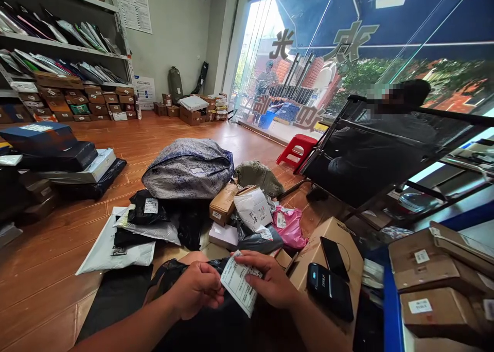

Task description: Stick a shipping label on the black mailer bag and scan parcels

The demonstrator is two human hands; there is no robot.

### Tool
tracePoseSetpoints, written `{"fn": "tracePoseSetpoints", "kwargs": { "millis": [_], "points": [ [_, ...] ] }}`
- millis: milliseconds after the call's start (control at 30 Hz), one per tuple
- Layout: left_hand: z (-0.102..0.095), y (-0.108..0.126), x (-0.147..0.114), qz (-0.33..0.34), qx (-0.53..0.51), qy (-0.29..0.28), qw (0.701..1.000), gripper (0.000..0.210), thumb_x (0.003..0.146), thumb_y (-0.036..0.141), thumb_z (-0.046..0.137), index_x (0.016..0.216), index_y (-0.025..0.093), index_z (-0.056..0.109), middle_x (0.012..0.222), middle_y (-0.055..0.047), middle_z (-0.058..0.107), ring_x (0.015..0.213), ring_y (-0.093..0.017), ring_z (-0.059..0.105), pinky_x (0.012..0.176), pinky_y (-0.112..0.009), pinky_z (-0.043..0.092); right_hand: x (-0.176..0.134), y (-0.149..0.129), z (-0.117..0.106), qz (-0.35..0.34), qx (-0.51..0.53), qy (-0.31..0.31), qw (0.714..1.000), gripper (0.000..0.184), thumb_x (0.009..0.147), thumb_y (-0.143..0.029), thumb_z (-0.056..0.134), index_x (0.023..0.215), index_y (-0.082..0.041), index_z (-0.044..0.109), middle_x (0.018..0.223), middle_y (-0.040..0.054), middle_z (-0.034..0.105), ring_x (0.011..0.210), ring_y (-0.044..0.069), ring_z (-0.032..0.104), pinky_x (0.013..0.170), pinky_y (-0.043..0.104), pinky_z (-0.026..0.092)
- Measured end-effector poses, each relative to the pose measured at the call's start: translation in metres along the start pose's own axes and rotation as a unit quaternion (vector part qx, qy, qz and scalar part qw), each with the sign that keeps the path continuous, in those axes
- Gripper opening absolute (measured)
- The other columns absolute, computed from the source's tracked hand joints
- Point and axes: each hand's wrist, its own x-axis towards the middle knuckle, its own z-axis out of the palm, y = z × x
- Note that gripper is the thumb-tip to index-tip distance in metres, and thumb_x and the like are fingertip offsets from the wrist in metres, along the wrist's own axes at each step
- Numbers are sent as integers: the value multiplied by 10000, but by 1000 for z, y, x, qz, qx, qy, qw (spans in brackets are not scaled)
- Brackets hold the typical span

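Note:
My right hand pinches a white printed shipping label between thumb and fingers, tilted in front of my lap. My left hand is closed beside the label's left edge, its fingertips curled inward; whether they grip anything is hidden. Just beyond my hands lies a heap of parcels, among them a white plastic mailer, a pink bag, a brown box and a black parcel. On a cardboard box to the right rest a small black label printer and a dark phone.
Behind the heap sits a large grey-blue sack. Stacked parcels stand at left, below loaded shelves. A red stool and a metal bench with a seated person are at right, near boxes in a blue-edged container.

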Motion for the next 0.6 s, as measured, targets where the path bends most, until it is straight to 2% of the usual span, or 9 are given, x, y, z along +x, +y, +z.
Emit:
{"fn": "tracePoseSetpoints", "kwargs": {
  "millis": [600],
  "points": [
    [4,3,-4,3,-3,24,1000,143,472,187,625,573,162,526,487,-2,600,431,-123,564,399,-193,354,0,5,4,9,-12,5,1000,411,747,-127,648,1135,-247,716,1222,105,684,1165,270,612,997,454,480]
  ]
}}
